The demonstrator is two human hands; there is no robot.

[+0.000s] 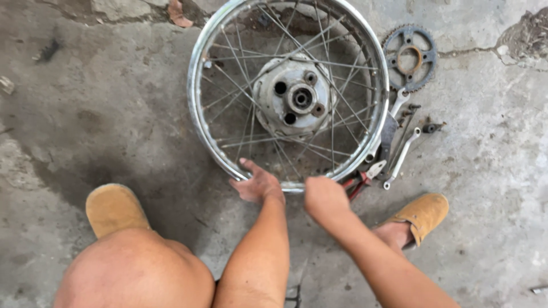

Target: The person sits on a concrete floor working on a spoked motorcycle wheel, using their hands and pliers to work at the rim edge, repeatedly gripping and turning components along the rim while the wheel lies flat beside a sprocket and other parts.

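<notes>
Head view looks down on a spoked wheel (288,94) lying flat on the concrete floor (103,102). At its 6 o'clock rim, the left hand (257,183) rests with fingers spread, gripping nothing; the right hand (323,195) curls closed on the rim. At 2 o'clock lies a sprocket (409,57); at 4 o'clock, wrenches (401,157) and red-handled pliers (359,181).

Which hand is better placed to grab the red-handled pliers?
Right. The right hand sits at the wheel rim right beside the red-handled pliers; the left hand is farther off, on the rim's near edge.
</notes>
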